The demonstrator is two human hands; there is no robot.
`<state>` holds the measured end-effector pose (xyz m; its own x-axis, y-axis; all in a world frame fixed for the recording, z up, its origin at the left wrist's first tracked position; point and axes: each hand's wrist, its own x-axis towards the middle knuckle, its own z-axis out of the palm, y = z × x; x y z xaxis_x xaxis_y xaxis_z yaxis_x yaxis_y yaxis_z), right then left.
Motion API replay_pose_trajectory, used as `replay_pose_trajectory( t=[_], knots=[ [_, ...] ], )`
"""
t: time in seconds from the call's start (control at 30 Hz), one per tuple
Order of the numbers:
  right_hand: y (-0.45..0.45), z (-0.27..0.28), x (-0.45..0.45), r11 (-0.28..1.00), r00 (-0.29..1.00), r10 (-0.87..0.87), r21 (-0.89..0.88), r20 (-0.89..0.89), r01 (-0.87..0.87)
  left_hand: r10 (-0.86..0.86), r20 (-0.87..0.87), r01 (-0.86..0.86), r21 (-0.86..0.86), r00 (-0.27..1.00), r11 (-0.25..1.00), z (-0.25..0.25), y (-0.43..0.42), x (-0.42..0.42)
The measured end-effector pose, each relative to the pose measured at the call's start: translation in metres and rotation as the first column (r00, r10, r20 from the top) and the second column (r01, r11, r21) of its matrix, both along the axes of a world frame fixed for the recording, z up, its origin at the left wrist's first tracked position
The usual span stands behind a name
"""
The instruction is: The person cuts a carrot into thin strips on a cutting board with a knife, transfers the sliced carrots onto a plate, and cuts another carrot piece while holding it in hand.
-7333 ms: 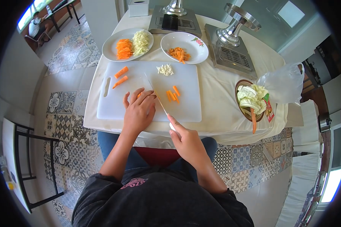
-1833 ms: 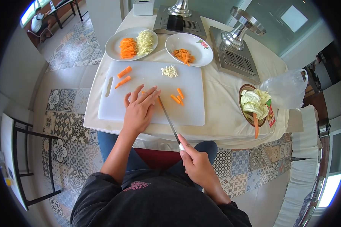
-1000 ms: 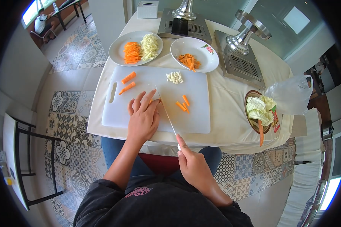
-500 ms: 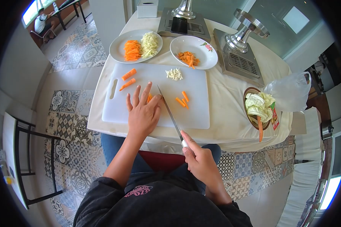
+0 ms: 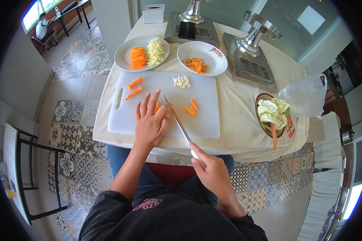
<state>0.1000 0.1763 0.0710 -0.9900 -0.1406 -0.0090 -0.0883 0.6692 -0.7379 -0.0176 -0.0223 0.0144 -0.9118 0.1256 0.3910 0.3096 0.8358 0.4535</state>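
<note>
My left hand (image 5: 151, 124) presses down on the white cutting board (image 5: 199, 127), its fingertips holding an orange carrot piece (image 5: 157, 107) that they mostly cover. In my right hand (image 5: 211, 170) is the white handle of a kitchen knife (image 5: 179, 125). Its blade slants across the board, right beside my left index finger and thumb. Several cut carrot sticks (image 5: 191, 108) lie to the right of the blade. Two carrot chunks, a thicker one (image 5: 135, 82) and a slimmer one (image 5: 133, 93), rest at the board's upper left. A small heap of chopped white pieces (image 5: 182, 82) sits near the top edge.
Behind the board stand a plate (image 5: 122, 54) of shredded carrot and pale green shreds, and a flowered plate (image 5: 213, 64) with carrot peelings. A brown bowl (image 5: 258, 110) of cabbage and carrot, a plastic bag (image 5: 305, 96) and metal stands (image 5: 251, 66) are on the right.
The knife handle and my right hand have drawn slightly toward my body, while my left hand keeps its place on the carrot. The whole view has shifted a little.
</note>
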Motion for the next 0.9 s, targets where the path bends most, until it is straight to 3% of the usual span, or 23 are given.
replay_pose_trajectory(
  t=[0.23, 0.33, 0.43, 0.53, 0.63, 0.9],
  knots=[
    [-0.003, 0.000, 0.000, 0.998, 0.995, 0.056, 0.040, -0.087, -0.053, 0.002, 0.034, 0.001, -0.084, 0.999, 0.996, -0.001, -0.001, 0.000],
    [-0.003, 0.004, 0.004, 0.998, 0.997, 0.057, -0.039, -0.048, -0.059, -0.006, -0.037, 0.005, -0.004, 0.999, 1.000, -0.004, -0.002, -0.001],
    [0.000, 0.011, 0.009, 0.976, 0.996, 0.053, -0.213, 0.066, -0.038, 0.036, -0.073, -0.018, 0.236, 0.997, 0.972, -0.002, -0.008, -0.001],
    [0.003, 0.017, 0.014, 0.960, 0.988, 0.015, -0.278, 0.155, 0.029, 0.144, 0.021, -0.144, 0.289, 0.989, 0.947, -0.007, -0.010, -0.004],
    [0.012, 0.020, 0.014, 0.960, 0.963, -0.029, -0.261, 0.268, 0.102, 0.182, -0.070, -0.163, 0.217, 0.981, 0.962, -0.007, -0.006, -0.004],
    [0.020, 0.027, 0.000, 0.911, 0.880, -0.055, -0.337, 0.472, 0.238, 0.182, -0.043, -0.171, 0.183, 0.982, 0.968, -0.007, -0.006, -0.003]
  ],
)
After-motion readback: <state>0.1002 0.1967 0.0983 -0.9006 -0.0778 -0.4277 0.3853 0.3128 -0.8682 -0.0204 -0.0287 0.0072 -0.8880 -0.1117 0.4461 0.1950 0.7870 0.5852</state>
